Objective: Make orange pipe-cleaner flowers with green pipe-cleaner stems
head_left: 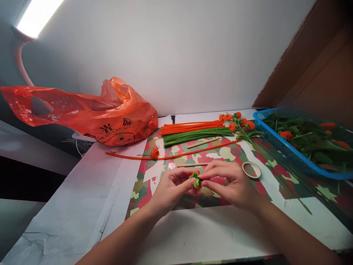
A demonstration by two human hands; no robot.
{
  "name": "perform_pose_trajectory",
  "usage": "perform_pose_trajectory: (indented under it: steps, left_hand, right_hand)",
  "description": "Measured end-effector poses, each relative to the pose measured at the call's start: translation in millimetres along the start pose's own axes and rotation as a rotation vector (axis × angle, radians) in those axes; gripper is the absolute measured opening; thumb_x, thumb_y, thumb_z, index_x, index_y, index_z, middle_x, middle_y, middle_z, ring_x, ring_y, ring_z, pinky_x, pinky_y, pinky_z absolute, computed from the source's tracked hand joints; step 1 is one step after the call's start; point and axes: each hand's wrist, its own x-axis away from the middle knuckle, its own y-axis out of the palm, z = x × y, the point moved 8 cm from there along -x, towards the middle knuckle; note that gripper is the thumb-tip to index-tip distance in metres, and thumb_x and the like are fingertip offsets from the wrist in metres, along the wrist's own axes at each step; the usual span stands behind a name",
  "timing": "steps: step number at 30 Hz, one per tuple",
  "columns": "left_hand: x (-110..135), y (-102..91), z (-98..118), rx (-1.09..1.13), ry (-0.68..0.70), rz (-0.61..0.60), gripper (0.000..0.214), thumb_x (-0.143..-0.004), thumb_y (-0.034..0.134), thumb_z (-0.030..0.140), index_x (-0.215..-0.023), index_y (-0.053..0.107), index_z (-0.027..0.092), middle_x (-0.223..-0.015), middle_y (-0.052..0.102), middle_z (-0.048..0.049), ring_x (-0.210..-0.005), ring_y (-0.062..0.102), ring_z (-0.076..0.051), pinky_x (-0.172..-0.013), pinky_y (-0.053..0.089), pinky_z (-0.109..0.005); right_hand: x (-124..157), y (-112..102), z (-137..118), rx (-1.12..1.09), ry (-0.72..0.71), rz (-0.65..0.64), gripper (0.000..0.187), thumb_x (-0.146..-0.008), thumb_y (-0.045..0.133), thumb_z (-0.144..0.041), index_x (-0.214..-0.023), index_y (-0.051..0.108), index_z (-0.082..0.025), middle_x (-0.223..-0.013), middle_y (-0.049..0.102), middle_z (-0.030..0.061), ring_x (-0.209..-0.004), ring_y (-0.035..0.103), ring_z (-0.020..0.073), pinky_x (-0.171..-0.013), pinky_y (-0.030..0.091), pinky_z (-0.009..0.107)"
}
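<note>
My left hand and my right hand meet over a patterned mat, both pinching a small green and orange pipe-cleaner piece between their fingertips. A long orange pipe cleaner with a small orange ball on it lies across the mat beyond my hands. Behind it lie bundles of orange pipe cleaners and green pipe cleaners. Two thin wooden sticks rest near them.
A roll of tape lies to the right of my right hand. Finished orange flowers on green stems lie at the back. A blue basket of greenery stands at right, an orange plastic bag at left, a lamp above.
</note>
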Motion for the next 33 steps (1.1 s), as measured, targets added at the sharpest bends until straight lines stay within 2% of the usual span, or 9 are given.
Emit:
perform_pose_trajectory:
  steps: [4,9,22,26,29,33]
  left_hand:
    - [0.3,-0.8,-0.2,-0.007,-0.008,0.028,0.025,-0.068,0.078,0.026,-0.089,0.073,0.014,-0.071,0.07,-0.0038,-0.057,0.06,-0.011,-0.056,0.05,-0.022]
    - [-0.4,-0.8,-1.0,-0.012,0.016,0.004,0.019,-0.071,0.076,0.029,-0.085,0.074,0.015,-0.069,0.068,-0.0026,-0.058,0.06,-0.011,-0.056,0.051,-0.021]
    - [-2.1,-2.9,-1.6,-0.08,0.022,0.023,0.025,-0.07,0.076,0.031,-0.089,0.075,0.015,-0.074,0.07,-0.0045,-0.056,0.061,-0.011,-0.056,0.052,-0.022]
    - [-3.5,-5.6,-3.0,-0.078,0.015,0.054,0.025,-0.069,0.077,0.029,-0.09,0.075,0.015,-0.074,0.071,-0.0047,-0.058,0.061,-0.012,-0.057,0.052,-0.023]
    - [-3.7,-5.3,-3.9,-0.062,0.017,0.049,0.024,-0.07,0.076,0.028,-0.091,0.075,0.016,-0.073,0.07,-0.0041,-0.058,0.061,-0.012,-0.057,0.052,-0.022]
    - [-3.2,-5.2,-6.0,-0.025,-0.005,0.047,0.025,-0.069,0.077,0.026,-0.09,0.074,0.016,-0.072,0.071,-0.0034,-0.057,0.062,-0.011,-0.056,0.052,-0.022]
  right_hand:
    - [1.2,3.5,-1.7,0.062,-0.041,0.016,0.012,-0.083,0.06,-0.013,-0.083,0.07,-0.021,-0.075,0.069,0.0041,-0.068,0.062,0.0165,-0.061,0.051,0.029]
    - [3.1,4.8,-3.0,0.112,-0.064,0.039,0.011,-0.083,0.06,-0.012,-0.081,0.068,-0.019,-0.073,0.069,0.0049,-0.07,0.062,0.0176,-0.065,0.051,0.031]
    - [2.4,9.2,2.9,0.103,0.025,0.011,0.013,-0.081,0.057,-0.01,-0.079,0.064,-0.021,-0.074,0.067,0.0033,-0.069,0.062,0.0171,-0.064,0.049,0.03]
    - [2.2,5.1,3.6,0.121,0.069,-0.028,0.015,-0.078,0.06,-0.009,-0.085,0.062,-0.021,-0.081,0.067,0.0033,-0.077,0.061,0.0182,-0.071,0.049,0.032]
    - [1.1,0.6,0.5,0.151,0.021,-0.045,0.019,-0.077,0.062,-0.012,-0.093,0.063,-0.022,-0.088,0.066,0.0045,-0.085,0.06,0.0203,-0.076,0.048,0.034]
    - [1.4,1.7,-4.0,0.18,-0.09,-0.043,0.014,-0.081,0.06,-0.011,-0.089,0.065,-0.022,-0.084,0.067,0.0046,-0.08,0.059,0.0188,-0.072,0.049,0.033]
